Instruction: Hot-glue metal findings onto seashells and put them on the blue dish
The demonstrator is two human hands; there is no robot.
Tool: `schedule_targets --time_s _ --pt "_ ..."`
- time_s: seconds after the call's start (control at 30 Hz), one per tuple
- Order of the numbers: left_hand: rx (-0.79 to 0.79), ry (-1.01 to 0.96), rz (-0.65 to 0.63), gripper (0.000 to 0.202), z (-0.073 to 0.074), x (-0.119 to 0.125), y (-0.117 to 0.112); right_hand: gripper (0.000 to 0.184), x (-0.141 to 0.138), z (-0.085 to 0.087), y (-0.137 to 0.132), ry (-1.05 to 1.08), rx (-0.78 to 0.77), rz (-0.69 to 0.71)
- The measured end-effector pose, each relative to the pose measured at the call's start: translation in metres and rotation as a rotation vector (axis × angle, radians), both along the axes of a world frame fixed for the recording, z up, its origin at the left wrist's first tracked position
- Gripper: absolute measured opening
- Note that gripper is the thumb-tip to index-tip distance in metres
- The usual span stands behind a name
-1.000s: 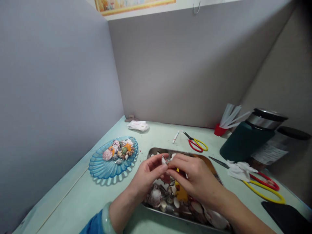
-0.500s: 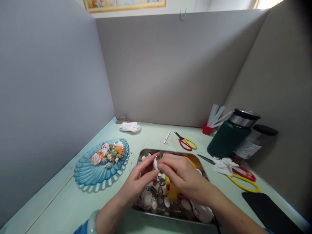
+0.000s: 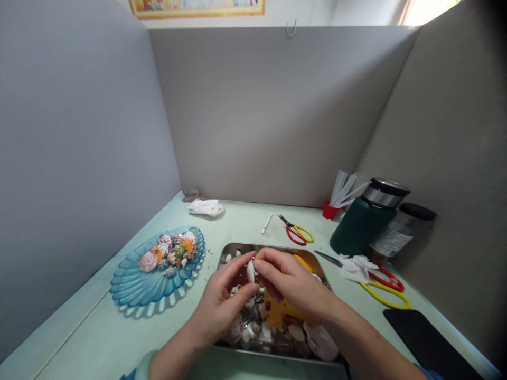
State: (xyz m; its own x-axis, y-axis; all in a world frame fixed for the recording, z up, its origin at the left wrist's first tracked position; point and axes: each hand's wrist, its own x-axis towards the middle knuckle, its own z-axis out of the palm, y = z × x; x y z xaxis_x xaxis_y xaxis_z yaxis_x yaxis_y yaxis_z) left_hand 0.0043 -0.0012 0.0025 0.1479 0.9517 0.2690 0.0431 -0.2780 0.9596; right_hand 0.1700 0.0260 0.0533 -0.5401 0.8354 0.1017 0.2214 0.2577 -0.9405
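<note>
Both of my hands meet over a steel tray (image 3: pixel 222 257) full of seashells. My left hand (image 3: pixel 224 303) pinches a small white shell (image 3: pixel 250 271) between thumb and fingers. My right hand (image 3: pixel 291 285) comes in from the right, its fingertips closed on the same shell's top. Under my right palm lies a yellow piece (image 3: pixel 277 311) among larger pale shells (image 3: pixel 319 340). A blue glass scalloped plate (image 3: pixel 138 285) to the left carries several coloured shells (image 3: pixel 170 252).
Grey partition walls enclose the pale green table. At the back lie a white cloth (image 3: pixel 206 207), a white stick (image 3: pixel 266 223) and small red-yellow scissors (image 3: pixel 296 233). To the right stand a red cup (image 3: pixel 328 211), a dark flask (image 3: pixel 366 219), a jar (image 3: pixel 400 232), large scissors (image 3: pixel 382 287) with tissue, and a black slab (image 3: pixel 431 345).
The view has swung right and tilted, so everything sits further left in the frame. My hands stay together on the small shell, now slightly lower over the tray.
</note>
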Motion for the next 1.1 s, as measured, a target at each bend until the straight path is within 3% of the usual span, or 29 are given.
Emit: schedule_targets --time_s 0.2,0.5,1.1 --pt "0.104 0.125 -0.036 0.048 -0.0032 -0.0023 0.0021 0.025 -0.0011 -0.0027 0.0008 0.047 -0.091 0.024" --pt "0.213 0.284 -0.021 0.049 -0.0039 -0.0044 0.0016 0.023 -0.0026 -0.0034 -0.0017 0.040 -0.083 0.002" --pt "0.268 0.312 -0.014 0.050 -0.0028 -0.0045 0.0009 0.022 -0.0039 -0.0030 -0.0030 0.078 -0.087 0.025"
